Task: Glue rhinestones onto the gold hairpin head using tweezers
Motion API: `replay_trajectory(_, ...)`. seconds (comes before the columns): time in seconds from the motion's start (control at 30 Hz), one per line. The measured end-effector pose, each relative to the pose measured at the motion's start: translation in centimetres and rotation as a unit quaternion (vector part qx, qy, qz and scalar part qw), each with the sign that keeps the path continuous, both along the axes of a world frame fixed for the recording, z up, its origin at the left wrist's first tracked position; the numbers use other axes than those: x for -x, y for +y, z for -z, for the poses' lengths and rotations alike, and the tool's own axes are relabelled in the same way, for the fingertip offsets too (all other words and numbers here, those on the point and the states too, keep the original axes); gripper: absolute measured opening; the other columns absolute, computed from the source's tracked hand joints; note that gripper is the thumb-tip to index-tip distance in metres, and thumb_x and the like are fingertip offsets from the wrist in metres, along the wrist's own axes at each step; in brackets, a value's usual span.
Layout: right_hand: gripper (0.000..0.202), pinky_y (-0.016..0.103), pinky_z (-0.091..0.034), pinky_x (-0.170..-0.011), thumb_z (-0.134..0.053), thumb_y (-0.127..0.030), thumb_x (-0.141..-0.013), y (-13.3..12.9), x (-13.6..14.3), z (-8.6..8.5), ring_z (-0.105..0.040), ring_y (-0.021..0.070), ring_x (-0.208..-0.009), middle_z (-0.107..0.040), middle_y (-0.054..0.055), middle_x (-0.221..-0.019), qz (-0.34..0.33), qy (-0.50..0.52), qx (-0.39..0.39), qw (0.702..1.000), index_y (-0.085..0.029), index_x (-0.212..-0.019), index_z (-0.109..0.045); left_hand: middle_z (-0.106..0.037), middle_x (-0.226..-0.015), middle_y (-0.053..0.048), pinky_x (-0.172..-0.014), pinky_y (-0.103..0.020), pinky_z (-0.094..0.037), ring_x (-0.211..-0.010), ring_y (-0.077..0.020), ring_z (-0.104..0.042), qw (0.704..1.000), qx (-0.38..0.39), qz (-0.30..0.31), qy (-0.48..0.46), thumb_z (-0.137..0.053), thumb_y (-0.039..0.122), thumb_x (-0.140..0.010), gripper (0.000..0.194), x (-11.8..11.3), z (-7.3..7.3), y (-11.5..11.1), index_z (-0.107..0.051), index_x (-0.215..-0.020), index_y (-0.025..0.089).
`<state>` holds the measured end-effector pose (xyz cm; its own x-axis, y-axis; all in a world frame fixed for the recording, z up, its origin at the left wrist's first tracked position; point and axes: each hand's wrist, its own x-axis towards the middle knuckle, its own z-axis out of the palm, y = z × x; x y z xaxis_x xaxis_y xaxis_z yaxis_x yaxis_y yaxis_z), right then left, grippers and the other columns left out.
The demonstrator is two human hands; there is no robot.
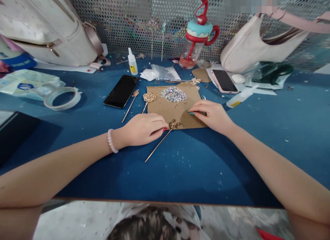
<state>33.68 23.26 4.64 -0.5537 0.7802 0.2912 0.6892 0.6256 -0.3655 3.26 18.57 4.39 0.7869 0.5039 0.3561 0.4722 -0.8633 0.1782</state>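
Note:
My left hand (144, 128), with a pale beaded bracelet (111, 141) at the wrist, is closed, fingertips pinching a gold hairpin (159, 144) just below its openwork head. That head rests over the front edge of a cardboard sheet (168, 112), and the stick slants down toward me. Over the sheet's right side, my right hand (212, 114) is closed in a pinch. Whatever sits between those fingertips is too small to make out. A heap of glittering rhinestones (174, 94) lies on the cardboard's far part, with a few tiny dark specks in front.
Left of the cardboard lie two more gold hairpins, one flower-headed (149, 97), one smaller (131, 105), beside a black phone (121, 91). A glue bottle (132, 63) stands behind; another glue bottle (241, 96) leans at right. Bags and a red-handled cup (192, 44) line the perforated metal panel.

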Motion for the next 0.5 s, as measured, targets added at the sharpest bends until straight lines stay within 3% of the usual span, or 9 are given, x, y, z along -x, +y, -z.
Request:
replay_trajectory(0.1, 0.024, 0.043, -0.054, -0.091, -0.052, -0.028, -0.094, 0.1, -0.5, -0.9, -0.069, 0.0254, -0.098, -0.075, 0.006, -0.1, 0.038, -0.003, -0.005, 0.999, -0.028, -0.094, -0.076, -0.076, -0.106, -0.005, -0.08, -0.027, -0.055, -0.094, -0.0164, -0.071, 1.0, -0.007, -0.001, 0.003, -0.038, 0.025, -0.105, 0.033, 0.0, 0.1, 0.0, -0.07, -0.109, 0.019)
replay_trajectory(0.23, 0.017, 0.04, -0.053, -0.073, -0.058, -0.03, -0.087, 0.6, -1.9, -1.7, -0.067, 0.0237, -0.076, -0.073, 0.006, -0.087, 0.125, -0.02, 0.008, 0.992, -0.026, -0.094, -0.074, -0.076, -0.105, -0.005, -0.08, -0.028, -0.055, -0.093, -0.0168, -0.071, 1.0, -0.024, 0.007, 0.005, -0.037, 0.026, -0.106, 0.034, 0.1, 0.2, 0.0, -0.07, -0.109, 0.019)
replay_trajectory(0.37, 0.012, 0.037, -0.049, -0.064, -0.061, -0.026, -0.084, 1.3, -2.9, -1.2, -0.064, 0.022, -0.064, -0.07, 0.003, -0.072, 0.191, -0.05, 0.044, 0.979, -0.025, -0.092, -0.069, -0.076, -0.103, -0.005, -0.077, -0.029, -0.055, -0.09, -0.0178, -0.07, 0.998, -0.047, 0.027, 0.009, -0.039, 0.026, -0.106, 0.032, 0.2, 0.1, 0.1, -0.07, -0.109, 0.017)
replay_trajectory(0.5, 0.021, 0.036, -0.045, -0.06, -0.058, -0.025, -0.085, 1.6, -3.2, -0.5, -0.066, 0.0246, -0.068, -0.071, 0.002, -0.072, 0.222, -0.082, 0.067, 0.969, -0.024, -0.104, -0.065, -0.076, -0.102, -0.005, -0.077, -0.029, -0.056, -0.089, -0.018, -0.07, 0.997, -0.062, 0.037, 0.009, -0.041, 0.025, -0.106, 0.03, 0.2, 0.0, 0.1, -0.069, -0.109, 0.016)
